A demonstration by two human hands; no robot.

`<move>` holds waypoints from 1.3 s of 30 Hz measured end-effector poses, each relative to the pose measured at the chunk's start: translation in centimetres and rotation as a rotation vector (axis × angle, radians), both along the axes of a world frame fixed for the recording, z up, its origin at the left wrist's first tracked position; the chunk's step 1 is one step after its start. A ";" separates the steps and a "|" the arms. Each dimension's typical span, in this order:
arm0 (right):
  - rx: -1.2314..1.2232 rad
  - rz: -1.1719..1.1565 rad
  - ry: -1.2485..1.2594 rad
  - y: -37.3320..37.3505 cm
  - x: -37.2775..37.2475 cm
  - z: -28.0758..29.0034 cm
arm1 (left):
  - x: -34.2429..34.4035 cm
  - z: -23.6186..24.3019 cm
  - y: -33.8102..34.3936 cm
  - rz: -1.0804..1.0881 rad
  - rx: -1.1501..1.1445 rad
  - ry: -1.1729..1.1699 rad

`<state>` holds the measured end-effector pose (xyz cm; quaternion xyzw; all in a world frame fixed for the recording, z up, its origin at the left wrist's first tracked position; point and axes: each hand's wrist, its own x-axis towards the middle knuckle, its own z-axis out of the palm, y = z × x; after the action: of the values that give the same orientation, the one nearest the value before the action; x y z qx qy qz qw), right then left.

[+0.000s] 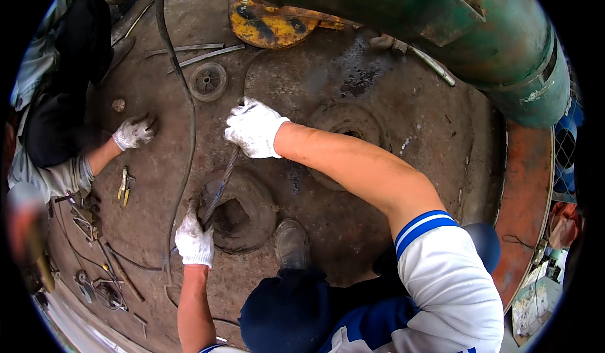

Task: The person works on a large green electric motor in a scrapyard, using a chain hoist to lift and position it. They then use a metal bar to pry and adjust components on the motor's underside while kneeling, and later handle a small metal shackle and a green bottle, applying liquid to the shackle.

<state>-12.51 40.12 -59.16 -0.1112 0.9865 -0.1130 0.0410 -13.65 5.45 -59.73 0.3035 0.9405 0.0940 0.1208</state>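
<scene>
As I look, a twisty rod (pixel 223 184) slants across the edge of a round ring (pixel 261 207) on the floor (pixel 435 189). The left hand (pixel 194 238) has its fingers wrapped round the near end, the right hand (pixel 256 127) round the far end.

Room runs rightward over floor (pixel 444 135); leftward, a cable (pixel 193 126) (long, curved) intervenes.

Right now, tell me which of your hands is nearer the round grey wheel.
Right. In view, the right hand sits to the lower right of the grey wheel, apart from it; the left hand is much farther below it.
</scene>
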 end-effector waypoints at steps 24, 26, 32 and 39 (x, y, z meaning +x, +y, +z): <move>-1.189 -1.149 0.032 5.1 8.5 -2.3 | 5.5 7.7 -1.5 -0.319 -0.121 -0.304; -1.565 -1.287 -0.161 6.1 4.7 -3.8 | 6.1 6.2 -2.5 -0.187 -0.113 -0.263; -1.811 -1.413 -0.126 2.7 -2.0 -15.6 | 5.5 5.3 0.8 -0.002 0.047 -0.255; -1.919 -1.713 0.022 -0.4 -1.5 -11.5 | 4.9 4.9 0.8 -0.082 -0.033 -0.266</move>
<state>-14.00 39.76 -70.62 0.5691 0.2672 -0.7634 -0.1484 -8.73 6.27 -54.83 0.3247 0.9043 0.1128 0.2531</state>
